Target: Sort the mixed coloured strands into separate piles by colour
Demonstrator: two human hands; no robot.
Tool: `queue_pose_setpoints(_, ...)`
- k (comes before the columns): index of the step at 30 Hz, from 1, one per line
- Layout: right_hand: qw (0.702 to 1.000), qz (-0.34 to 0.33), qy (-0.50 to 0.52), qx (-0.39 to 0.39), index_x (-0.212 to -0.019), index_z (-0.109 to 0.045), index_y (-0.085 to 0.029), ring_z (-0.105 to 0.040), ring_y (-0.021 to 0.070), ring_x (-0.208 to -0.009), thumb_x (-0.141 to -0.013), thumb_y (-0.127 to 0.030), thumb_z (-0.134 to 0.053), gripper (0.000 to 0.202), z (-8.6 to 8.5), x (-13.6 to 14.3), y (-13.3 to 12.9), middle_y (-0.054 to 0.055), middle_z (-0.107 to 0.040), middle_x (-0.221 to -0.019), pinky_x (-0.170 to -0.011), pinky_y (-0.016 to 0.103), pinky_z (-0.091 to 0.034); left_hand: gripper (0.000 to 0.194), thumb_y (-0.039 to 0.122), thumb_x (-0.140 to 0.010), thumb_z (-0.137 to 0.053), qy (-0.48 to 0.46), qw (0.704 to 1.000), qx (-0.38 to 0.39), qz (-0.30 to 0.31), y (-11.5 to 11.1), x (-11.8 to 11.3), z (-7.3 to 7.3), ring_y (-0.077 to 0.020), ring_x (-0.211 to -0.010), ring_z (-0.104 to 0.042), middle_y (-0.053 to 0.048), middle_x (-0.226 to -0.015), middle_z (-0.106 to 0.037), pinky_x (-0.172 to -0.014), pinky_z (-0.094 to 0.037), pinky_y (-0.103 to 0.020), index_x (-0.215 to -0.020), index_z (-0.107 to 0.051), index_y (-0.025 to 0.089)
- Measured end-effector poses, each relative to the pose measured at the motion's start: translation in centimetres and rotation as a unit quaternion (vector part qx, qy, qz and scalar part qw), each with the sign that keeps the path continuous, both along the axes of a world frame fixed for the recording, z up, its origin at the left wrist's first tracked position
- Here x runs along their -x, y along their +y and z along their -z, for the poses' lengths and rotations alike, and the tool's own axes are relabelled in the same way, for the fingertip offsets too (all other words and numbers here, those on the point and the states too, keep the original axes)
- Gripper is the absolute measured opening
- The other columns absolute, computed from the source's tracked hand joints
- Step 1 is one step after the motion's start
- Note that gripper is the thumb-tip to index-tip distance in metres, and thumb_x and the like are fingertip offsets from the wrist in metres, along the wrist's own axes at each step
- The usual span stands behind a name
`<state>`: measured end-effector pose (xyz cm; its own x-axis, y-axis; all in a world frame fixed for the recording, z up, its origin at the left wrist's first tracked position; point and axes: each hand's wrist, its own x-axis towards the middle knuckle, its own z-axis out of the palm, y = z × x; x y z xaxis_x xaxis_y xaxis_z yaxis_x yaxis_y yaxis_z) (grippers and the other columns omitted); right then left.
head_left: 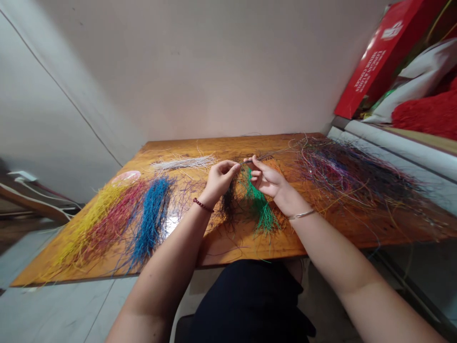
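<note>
**Pinch one strand clear above the sorted piles**

Your left hand [219,177] and right hand [266,180] meet over the middle of the desk [228,245], both closed in fingertip pinches on a thin dark strand [259,157] that runs off right toward the mixed tangle [352,174]. Just beneath your hands lie the dark pile [228,205] and the green pile [262,209]; to the left sit the blue pile [152,216], red pile [114,219] and yellow pile [84,228], with a white bundle [183,163] at the far side.

Keep the pinch light and near the strand's end, so it slides free rather than dragging neighbours out of the tangle. Lift it a little before drawing it left; snagging looks likely where the wires cross densely. Lay it parallel with its matching colour, ends together, so the piles stay distinct.
</note>
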<state>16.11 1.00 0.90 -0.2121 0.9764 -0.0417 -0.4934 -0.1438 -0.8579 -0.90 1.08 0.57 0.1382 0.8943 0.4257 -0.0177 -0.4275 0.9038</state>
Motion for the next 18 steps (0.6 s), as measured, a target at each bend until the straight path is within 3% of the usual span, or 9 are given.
queue_pose_setpoints(10,0.999,0.04,-0.003,-0.021,-0.083,-0.067,-0.025,-0.043,0.0007,-0.047,-0.069,-0.042,-0.08,0.026,-0.3,-0.4,0.3,-0.006,-0.071,-0.101,-0.043,0.015,-0.039,0.025,0.039,-0.079,-0.072,-0.001,1.0,0.001,-0.003,-0.1,0.0,0.1,-0.012,-0.069,-0.056,-0.005,-0.076,-0.066,-0.066,-0.045,-0.022,-0.077,-0.069,0.015)
queue_pose_setpoints(18,0.997,0.05,0.058,-0.012,-0.084,-0.068,-0.025,-0.044,-0.0005,-0.046,-0.07,-0.036,-0.081,0.022,-0.2,-1.2,0.8,-0.008,-0.07,-0.092,-0.041,0.013,-0.037,0.028,0.042,-0.079,-0.071,-0.013,1.0,0.001,-0.006,0.1,0.2,0.0,-0.0125,-0.073,-0.058,-0.007,-0.081,-0.068,-0.071,-0.047,-0.024,-0.079,-0.07,0.014)
